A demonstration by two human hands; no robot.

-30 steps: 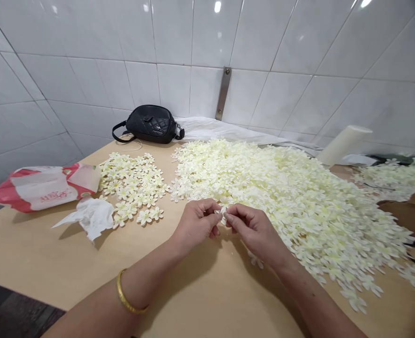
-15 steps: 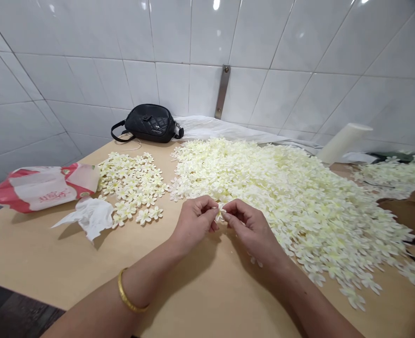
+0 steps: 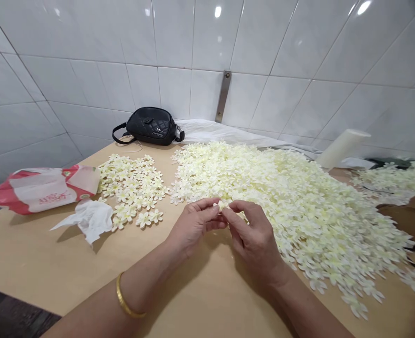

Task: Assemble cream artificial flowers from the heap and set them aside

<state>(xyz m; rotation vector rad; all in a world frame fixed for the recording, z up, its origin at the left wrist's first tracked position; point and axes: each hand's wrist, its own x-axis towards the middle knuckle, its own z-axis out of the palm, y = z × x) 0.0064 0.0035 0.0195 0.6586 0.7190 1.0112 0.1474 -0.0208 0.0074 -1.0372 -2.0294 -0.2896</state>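
Right, there it was: a small cream-white artificial blossom (image 3: 223, 204) pinched in the narrow grip of the left hand (image 3: 195, 225) and right hand (image 3: 255, 239), held just at the edge of a great heap of loose cream flowers (image 3: 281, 202). Over on the pale wooden tabletop (image 3: 34, 253), a smaller spread of cream flowers (image 3: 130, 185) lay beside crumpled white tissue (image 3: 88, 218), right up by the white tiled wall (image 3: 88, 61). And there sat a black quilted bag (image 3: 150, 126) and a red-and-white plastic bag (image 3: 45, 190), their contents hidden from view!
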